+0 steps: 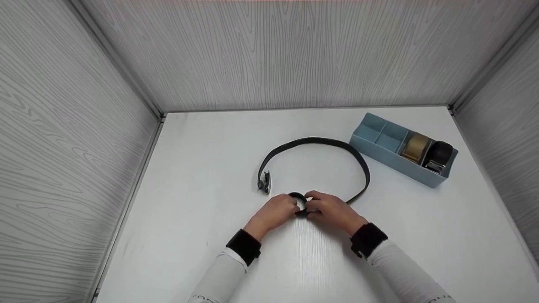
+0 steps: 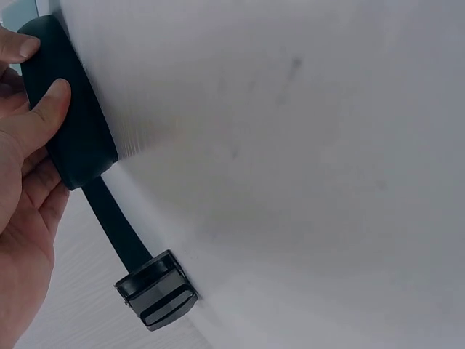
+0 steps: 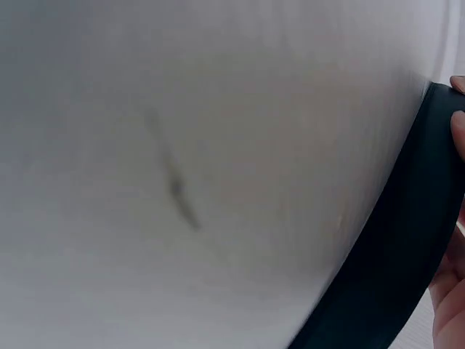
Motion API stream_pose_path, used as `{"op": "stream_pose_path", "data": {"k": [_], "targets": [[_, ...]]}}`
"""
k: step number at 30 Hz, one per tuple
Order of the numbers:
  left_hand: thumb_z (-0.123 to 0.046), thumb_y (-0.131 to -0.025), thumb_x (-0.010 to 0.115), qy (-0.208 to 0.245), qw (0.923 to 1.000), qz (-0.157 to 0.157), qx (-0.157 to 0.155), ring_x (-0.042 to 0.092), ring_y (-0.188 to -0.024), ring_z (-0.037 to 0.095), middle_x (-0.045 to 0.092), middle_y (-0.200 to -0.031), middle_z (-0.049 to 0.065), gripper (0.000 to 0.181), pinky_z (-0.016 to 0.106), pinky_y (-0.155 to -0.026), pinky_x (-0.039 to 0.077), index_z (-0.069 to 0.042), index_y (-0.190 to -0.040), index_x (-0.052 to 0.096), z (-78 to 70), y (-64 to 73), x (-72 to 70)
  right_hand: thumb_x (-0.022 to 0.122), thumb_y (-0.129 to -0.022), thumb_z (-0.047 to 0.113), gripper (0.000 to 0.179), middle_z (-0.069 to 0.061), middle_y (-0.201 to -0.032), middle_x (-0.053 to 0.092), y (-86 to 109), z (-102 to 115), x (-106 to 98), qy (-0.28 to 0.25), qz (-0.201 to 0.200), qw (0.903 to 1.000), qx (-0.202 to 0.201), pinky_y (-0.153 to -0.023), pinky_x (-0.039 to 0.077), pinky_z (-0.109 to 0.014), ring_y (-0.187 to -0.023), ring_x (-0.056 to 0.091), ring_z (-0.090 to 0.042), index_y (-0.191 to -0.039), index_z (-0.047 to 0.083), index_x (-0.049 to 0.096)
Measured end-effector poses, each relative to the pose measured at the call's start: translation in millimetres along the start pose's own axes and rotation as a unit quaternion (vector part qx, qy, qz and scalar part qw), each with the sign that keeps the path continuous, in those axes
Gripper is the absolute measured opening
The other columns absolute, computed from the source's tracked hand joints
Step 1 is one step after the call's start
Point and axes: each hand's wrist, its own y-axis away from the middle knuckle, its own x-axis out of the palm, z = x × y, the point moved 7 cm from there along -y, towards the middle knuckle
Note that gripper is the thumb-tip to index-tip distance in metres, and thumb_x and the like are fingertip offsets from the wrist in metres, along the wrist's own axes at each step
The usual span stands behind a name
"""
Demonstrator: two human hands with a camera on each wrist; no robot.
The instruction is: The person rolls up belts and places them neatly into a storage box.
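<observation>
A black belt (image 1: 313,140) lies on its edge in a wide loop, its metal buckle (image 1: 264,183) at the left end. The other end is curled into a small coil (image 1: 298,195) near the table's middle. My left hand (image 1: 276,211) grips the coil from the left, thumb on its outer face in the left wrist view, where the buckle (image 2: 156,291) stands beyond. My right hand (image 1: 334,210) pinches the coil's right side, where the strap runs in. In the right wrist view the strap (image 3: 392,240) passes by my right fingers (image 3: 459,134), mostly cut off by the frame.
A blue divided box (image 1: 396,162) stands at the back right. A tan rolled belt (image 1: 417,147) and a black rolled belt (image 1: 440,152) with a buckle sit in its right compartments. Grey wood-grain panels (image 1: 278,54) enclose the white table (image 1: 189,168) at the back and sides.
</observation>
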Motion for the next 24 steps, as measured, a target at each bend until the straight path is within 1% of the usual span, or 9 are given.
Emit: {"op": "stream_pose_path", "data": {"k": [3, 6, 10, 13, 15, 17, 20, 22, 24], "targets": [[-0.005, -0.088, 0.062, 0.031, 0.9995, -0.007, 0.003, 0.061, -0.083, 0.017, 0.068, -0.090, 0.000, 0.015, 0.029, -0.077, 0.047, -0.011, -0.084, 0.075, -0.2, 0.4, -1.1, 0.077, -0.082, 0.003, 0.015, -0.005, -0.113, 0.063, -1.4, 0.9, 2.1, -0.012, -0.007, 0.9998, -0.016, -0.083, 0.051, -0.032, -0.099, 0.061, -0.018, -0.095, 0.008, 0.071], [-0.005, -0.089, 0.060, 0.040, 0.9991, -0.014, 0.004, 0.059, -0.084, 0.016, 0.065, -0.090, 0.000, 0.015, 0.027, -0.077, 0.046, -0.010, -0.084, 0.074, -0.5, 0.0, -1.3, 0.075, -0.082, 0.000, 0.015, -0.003, -0.105, 0.066, -2.7, 2.8, 2.4, -0.011, -0.014, 0.9994, -0.031, -0.081, 0.050, -0.030, -0.095, 0.061, -0.017, -0.094, 0.007, 0.071], [-0.006, -0.090, 0.060, -0.005, 0.9999, -0.012, 0.003, 0.058, -0.088, 0.014, 0.065, -0.093, -0.001, 0.014, 0.025, -0.080, 0.045, -0.010, -0.084, 0.072, -4.3, -0.5, -2.3, 0.075, -0.082, 0.000, 0.013, 0.000, -0.096, 0.066, -4.0, 5.6, 1.4, -0.004, -0.017, 0.9987, -0.048, -0.075, 0.049, -0.029, -0.086, 0.058, -0.015, -0.091, 0.007, 0.069], [-0.005, -0.091, 0.059, -0.035, 0.9994, 0.001, 0.002, 0.059, -0.094, 0.016, 0.065, -0.098, 0.000, 0.014, 0.025, -0.083, 0.046, -0.010, -0.086, 0.072, -9.6, -1.0, -5.2, 0.073, -0.083, -0.001, 0.013, -0.001, -0.092, 0.066, -5.0, 7.7, 1.7, -0.008, -0.008, 0.9983, -0.058, -0.073, 0.048, -0.030, -0.084, 0.057, -0.016, -0.091, 0.007, 0.068], [-0.004, -0.092, 0.059, -0.012, 0.9998, 0.011, -0.008, 0.060, -0.096, 0.017, 0.065, -0.101, 0.001, 0.015, 0.026, -0.084, 0.046, -0.009, -0.090, 0.073, -11.5, -1.3, -8.3, 0.072, -0.083, -0.001, 0.013, -0.001, -0.091, 0.067, -5.9, 8.5, 2.4, -0.009, -0.002, 0.9981, -0.061, -0.073, 0.048, -0.030, -0.083, 0.057, -0.016, -0.091, 0.007, 0.068], [-0.003, -0.092, 0.059, 0.025, 0.9989, 0.013, -0.036, 0.060, -0.096, 0.018, 0.064, -0.102, 0.003, 0.015, 0.027, -0.083, 0.047, -0.008, -0.091, 0.073, -9.9, -1.1, -13.1, 0.072, -0.084, -0.001, 0.011, -0.001, -0.090, 0.067, -6.6, 8.9, 3.3, -0.009, 0.005, 0.9983, -0.057, -0.072, 0.048, -0.030, -0.082, 0.056, -0.016, -0.091, 0.007, 0.068], [-0.001, -0.092, 0.059, 0.064, 0.9921, -0.011, -0.107, 0.059, -0.094, 0.020, 0.061, -0.101, 0.004, 0.018, 0.030, -0.081, 0.048, -0.009, -0.096, 0.075, 0.4, 0.2, -20.2, 0.074, -0.083, 0.000, 0.012, -0.001, -0.088, 0.067, -7.4, 7.7, 4.9, -0.001, 0.008, 0.9988, -0.048, -0.071, 0.048, -0.030, -0.081, 0.057, -0.016, -0.091, 0.008, 0.069], [-0.002, -0.092, 0.059, 0.063, 0.9829, -0.030, -0.171, 0.059, -0.092, 0.021, 0.060, -0.098, 0.005, 0.018, 0.032, -0.078, 0.049, -0.009, -0.097, 0.075, 10.6, 3.0, -22.9, 0.075, -0.082, 0.002, 0.012, 0.000, -0.089, 0.067, -7.4, 6.8, 5.8, 0.003, 0.009, 0.9991, -0.042, -0.071, 0.048, -0.030, -0.081, 0.057, -0.016, -0.090, 0.008, 0.069], [-0.007, -0.094, 0.058, 0.066, 0.9691, -0.035, -0.235, 0.060, -0.088, 0.023, 0.059, -0.096, 0.007, 0.016, 0.035, -0.074, 0.051, -0.008, -0.099, 0.073, 20.7, 6.9, -21.2, 0.076, -0.081, 0.003, 0.012, 0.000, -0.089, 0.067, -7.3, 6.2, 6.0, 0.004, 0.009, 0.9992, -0.038, -0.071, 0.049, -0.031, -0.082, 0.058, -0.016, -0.090, 0.008, 0.070]]}}
